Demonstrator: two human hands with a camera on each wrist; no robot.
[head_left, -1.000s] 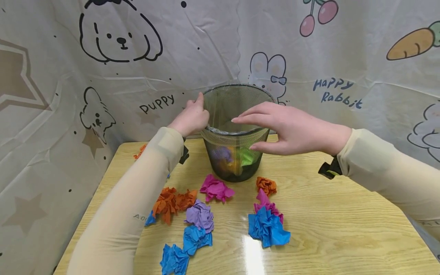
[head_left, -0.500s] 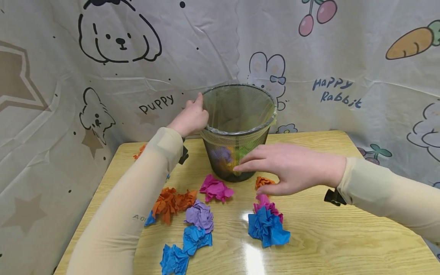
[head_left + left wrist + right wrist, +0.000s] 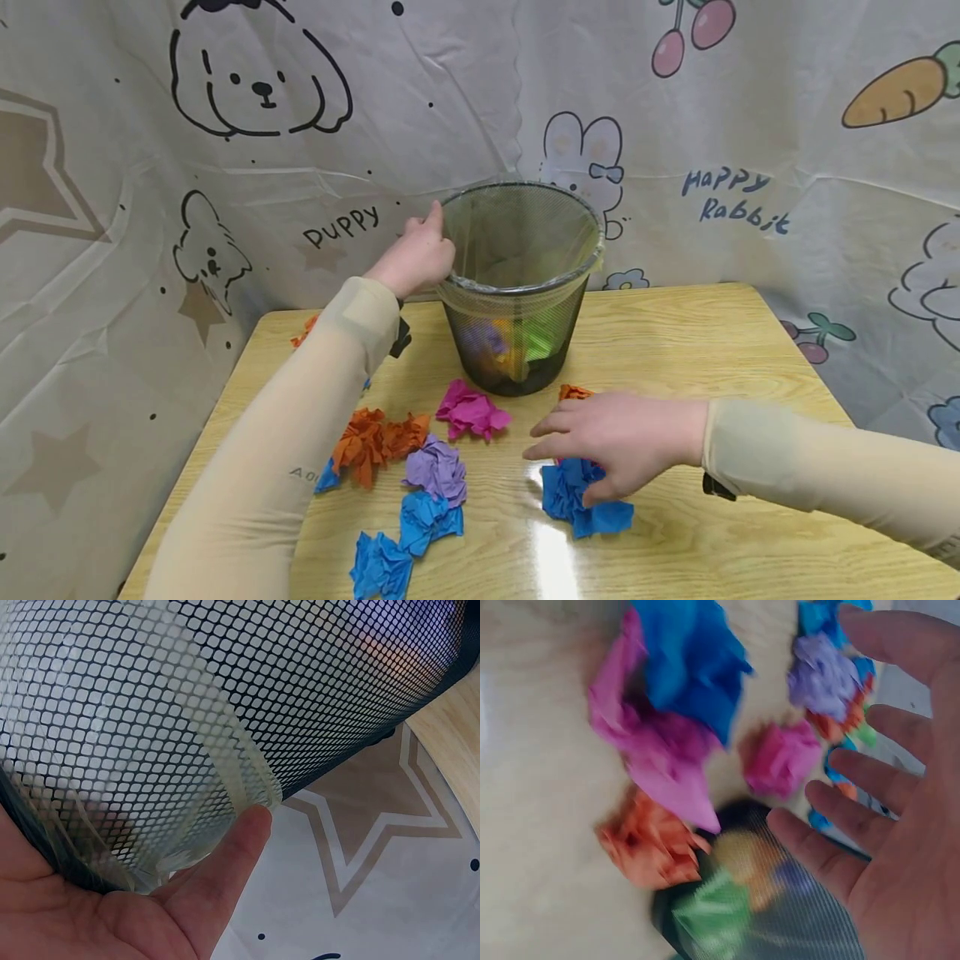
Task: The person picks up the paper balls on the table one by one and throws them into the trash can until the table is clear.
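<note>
My left hand (image 3: 416,257) grips the left rim of a black mesh wastebasket (image 3: 579,271). In the left wrist view its thumb (image 3: 244,832) presses the clear liner folded over the mesh (image 3: 315,690). My right hand (image 3: 630,442) hovers with spread fingers over a crumpled blue paper ball (image 3: 570,496), holding nothing. Beside that ball, the right wrist view shows a crumpled pink paper (image 3: 664,746) and an orange one (image 3: 649,844); in the head view the hand hides most of both. Purple, yellow and green crumpled papers (image 3: 536,337) show through the basket's wall.
Left of centre lie a pink paper ball (image 3: 472,411), orange papers (image 3: 375,442), a purple one (image 3: 437,472) and blue ones (image 3: 381,567). More scraps lie partly behind my left arm. A printed curtain (image 3: 450,100) hangs behind the wooden table (image 3: 720,333).
My right hand has come down from in front of the basket's opening to over the blue paper ball on the near side. The left hand has stayed on the rim.
</note>
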